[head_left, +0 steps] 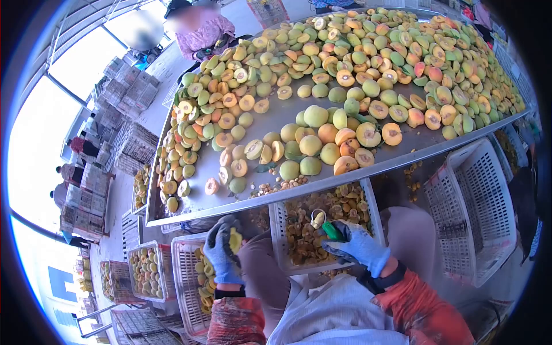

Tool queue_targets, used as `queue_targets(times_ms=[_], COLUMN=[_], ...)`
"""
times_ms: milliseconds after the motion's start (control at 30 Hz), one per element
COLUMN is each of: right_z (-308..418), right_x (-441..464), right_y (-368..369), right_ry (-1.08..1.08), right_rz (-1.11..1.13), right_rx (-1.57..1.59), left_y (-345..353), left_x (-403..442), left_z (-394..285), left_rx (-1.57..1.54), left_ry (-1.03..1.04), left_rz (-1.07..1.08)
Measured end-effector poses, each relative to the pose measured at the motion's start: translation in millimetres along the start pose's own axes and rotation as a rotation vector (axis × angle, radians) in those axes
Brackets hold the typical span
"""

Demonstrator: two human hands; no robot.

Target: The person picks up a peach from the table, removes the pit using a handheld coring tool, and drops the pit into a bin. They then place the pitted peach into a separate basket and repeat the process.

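Note:
My left hand (224, 250), in a blue and dark glove, holds a yellow-green fruit half (235, 240) over the edge of a white basket of fruit halves (179, 276). In my right hand (357, 247), also gloved, is a green-handled tool (332, 231) with a metal loop at its end. A pale pit (318, 218) shows at the loop. Both lie above a white crate (278, 230) of fruit scraps and pits. Ahead, halved fruit (368, 134) and whole-looking fruit cover much of a metal table (259, 200).
Two nested white crates (480, 213) stand at the right. More fruit crates (150, 271) are at the left. A person in a pink patterned top (204, 35) is across the table. Stacked crates (129, 86) and other people (83, 146) are farther left.

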State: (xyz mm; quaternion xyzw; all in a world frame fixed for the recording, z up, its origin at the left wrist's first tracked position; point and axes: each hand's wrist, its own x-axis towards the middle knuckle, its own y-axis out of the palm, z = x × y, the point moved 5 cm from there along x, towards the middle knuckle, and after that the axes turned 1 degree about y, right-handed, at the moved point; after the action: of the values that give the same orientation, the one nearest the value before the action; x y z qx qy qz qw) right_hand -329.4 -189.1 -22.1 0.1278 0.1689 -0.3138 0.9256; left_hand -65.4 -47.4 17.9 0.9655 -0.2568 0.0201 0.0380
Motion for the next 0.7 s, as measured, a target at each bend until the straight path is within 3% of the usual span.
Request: queue_targets(times_ms=[33,100,167,233,300,333,400,500,633,700], right_z=[-14.8,-25.9,-23.6,-21.5,-28.5,-27.3,-25.2,-16.7,-13.9,-10.0], right_x=[1.8,2.3,-0.3,1.4,3.9,3.9,1.2,-8.1,-13.6,-13.0], right_y=[-9.4,-28.4,-20.9,-14.4,-12.0,-9.6,-10.0,-17.3,-26.6,-29.7], right_ry=[-0.008,-0.119,-0.048,-0.210,-0.260,-0.279,-0.229,-0.261,-0.250,-0.373], right_rz=[-0.015,-0.398,-0.328,-0.331,-0.309,-0.259,-0.222,-0.327,-0.261,-0.300], right_rx=[0.014,-1.005,-0.874,-0.771,-0.758,-0.739,-0.716,-0.606,-0.688,-0.677], left_y=[-35.8,-143.8,-113.8,-62.4,6.8,54.1,123.6,199.0,184.5,157.5], left_x=[3.8,33.9,18.4,30.1,51.8,55.5,78.3,80.4,97.3,93.8], left_z=[0.6,47.2,6.6,4.2,18.3,18.6,41.3,51.9,73.7,71.7], left_rx=[0.066,0.807,1.054,0.905,0.786,0.587,0.932,1.391,1.307,0.244], left_ry=[0.008,0.113,0.192,0.342,0.364,0.094,0.223,0.165,0.307,0.000], left_rz=[-0.026,0.029,-0.090,-0.011,0.171,0.214,0.365,0.548,0.651,0.609])
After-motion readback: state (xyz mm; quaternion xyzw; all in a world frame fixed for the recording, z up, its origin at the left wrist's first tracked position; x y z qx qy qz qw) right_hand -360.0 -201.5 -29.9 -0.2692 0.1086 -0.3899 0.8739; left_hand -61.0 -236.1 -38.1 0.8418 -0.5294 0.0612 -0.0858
